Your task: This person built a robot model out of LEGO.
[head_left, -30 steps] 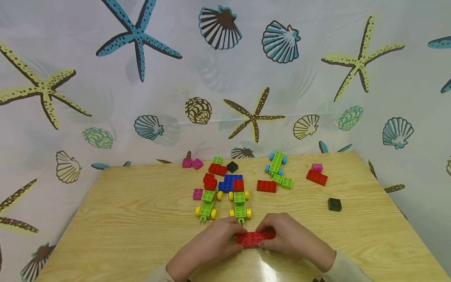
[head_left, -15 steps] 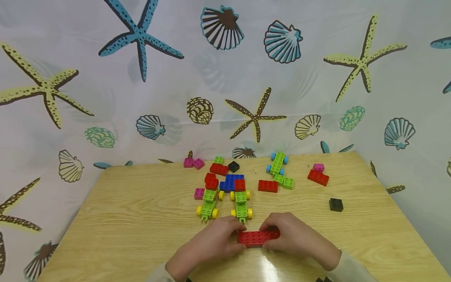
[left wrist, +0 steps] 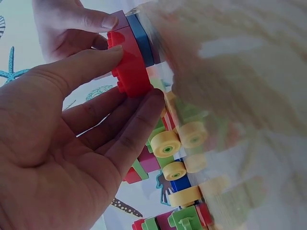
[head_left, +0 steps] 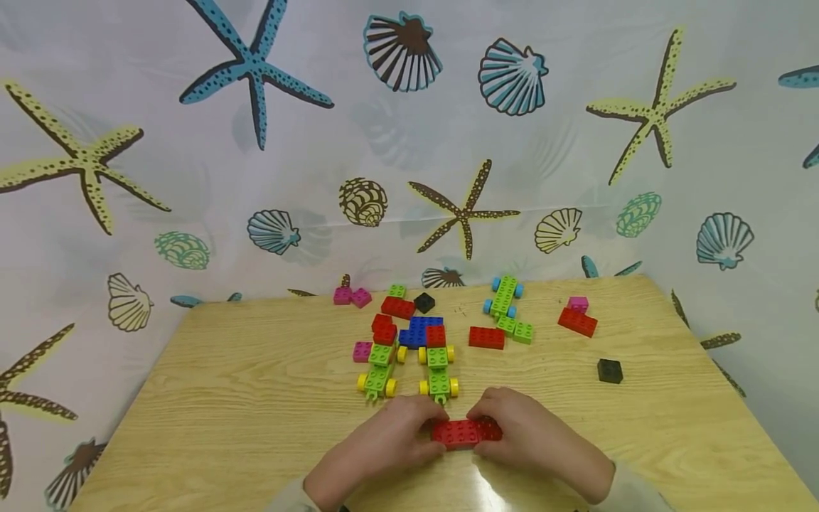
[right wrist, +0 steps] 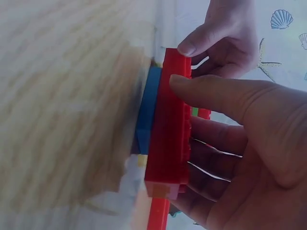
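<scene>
No word, label, brand, number or sign could be read on the held red bricks (head_left: 456, 434), the wheeled green pieces (head_left: 439, 382) or the wooden table (head_left: 243, 391). The backdrop cloth (head_left: 307, 163) bore only printed shells (head_left: 402, 53) and starfish (head_left: 254, 67), without legible lettering. Any finer marks on these bricks were too small or blurred to tell.

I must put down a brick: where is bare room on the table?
The table is bare between its left edge and the left hand, and from the right hand to the right edge. The middle is crowded around the yellow-wheeled cars.
</scene>
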The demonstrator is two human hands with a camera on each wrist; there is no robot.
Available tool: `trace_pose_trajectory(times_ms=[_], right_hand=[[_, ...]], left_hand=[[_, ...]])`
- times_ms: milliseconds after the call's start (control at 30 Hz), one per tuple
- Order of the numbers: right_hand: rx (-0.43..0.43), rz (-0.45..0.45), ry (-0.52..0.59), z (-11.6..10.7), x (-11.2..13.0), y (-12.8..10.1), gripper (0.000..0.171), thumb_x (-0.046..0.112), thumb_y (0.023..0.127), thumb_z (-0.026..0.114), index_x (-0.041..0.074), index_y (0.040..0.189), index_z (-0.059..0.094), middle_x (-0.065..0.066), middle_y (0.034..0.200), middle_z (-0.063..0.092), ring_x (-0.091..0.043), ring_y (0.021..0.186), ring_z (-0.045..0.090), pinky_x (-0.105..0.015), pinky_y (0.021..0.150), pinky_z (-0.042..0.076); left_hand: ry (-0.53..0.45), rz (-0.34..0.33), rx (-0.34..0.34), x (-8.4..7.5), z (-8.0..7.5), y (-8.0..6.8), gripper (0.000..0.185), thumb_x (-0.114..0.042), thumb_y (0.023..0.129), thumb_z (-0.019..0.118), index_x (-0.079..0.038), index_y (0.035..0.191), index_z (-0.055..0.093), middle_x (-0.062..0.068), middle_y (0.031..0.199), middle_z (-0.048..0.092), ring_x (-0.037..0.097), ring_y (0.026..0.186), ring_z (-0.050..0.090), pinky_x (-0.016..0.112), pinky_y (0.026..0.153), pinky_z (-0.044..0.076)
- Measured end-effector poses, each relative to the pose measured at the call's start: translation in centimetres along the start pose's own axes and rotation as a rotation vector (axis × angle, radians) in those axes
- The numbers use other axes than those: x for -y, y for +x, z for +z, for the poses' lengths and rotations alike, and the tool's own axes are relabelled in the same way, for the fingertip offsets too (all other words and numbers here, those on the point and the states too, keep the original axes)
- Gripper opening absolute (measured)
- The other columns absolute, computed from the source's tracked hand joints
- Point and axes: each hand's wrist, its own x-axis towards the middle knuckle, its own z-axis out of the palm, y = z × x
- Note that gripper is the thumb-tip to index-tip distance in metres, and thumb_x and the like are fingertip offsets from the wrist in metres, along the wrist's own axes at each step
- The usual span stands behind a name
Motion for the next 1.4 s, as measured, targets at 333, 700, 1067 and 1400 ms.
trace_pose_trajectory(times_ms=[333,700,1067,1400], right_hand=[[-0.006,0.013,0.136,0.6,-1.5,0.4,0.030,0.030,0.092,0.093,0.018,0.118,0.083,0.010,0.107,0.074,-0.006,0.093,0.060,-0.026,0.082,0.051],[0.034,0.043,0.168,0.1,-2.6,0.5,0.030,0.033,0.093,0.093,0.023,0.118,0.081,0.012,0.112,0.075,-0.010,0.100,0.061,-0.029,0.090,0.051],[0.003,0.048,0.158,-0.5,-3.4,0.1,0.030,0.026,0.091,0.094,0.023,0.117,0.081,0.010,0.114,0.076,-0.011,0.103,0.063,-0.032,0.092,0.056],[-0.014,0.039,0.130,-0.8,-3.7,0.2,0.028,0.023,0.090,0.093,0.020,0.116,0.081,0.009,0.112,0.075,-0.009,0.101,0.062,-0.031,0.092,0.055]], left_hand=[[0.010,0.001,0.015,0.2,-0.1,0.1,0.034,-0.027,0.096,0.091,-0.016,0.127,0.082,-0.007,0.114,0.081,0.003,0.098,0.066,0.027,0.093,0.061],[0.003,0.006,0.012,0.5,-0.2,-0.1,0.033,-0.025,0.095,0.091,-0.015,0.125,0.082,-0.008,0.111,0.080,0.003,0.094,0.063,0.025,0.090,0.059],[-0.039,-0.049,-0.016,0.9,-1.2,-0.3,0.037,-0.028,0.096,0.090,-0.012,0.129,0.082,-0.004,0.114,0.079,0.008,0.096,0.064,0.029,0.092,0.061],[-0.198,-0.090,-0.357,4.8,-5.1,-0.4,0.022,-0.018,0.103,0.083,-0.010,0.123,0.082,0.008,0.121,0.081,0.022,0.108,0.078,0.050,0.101,0.068]])
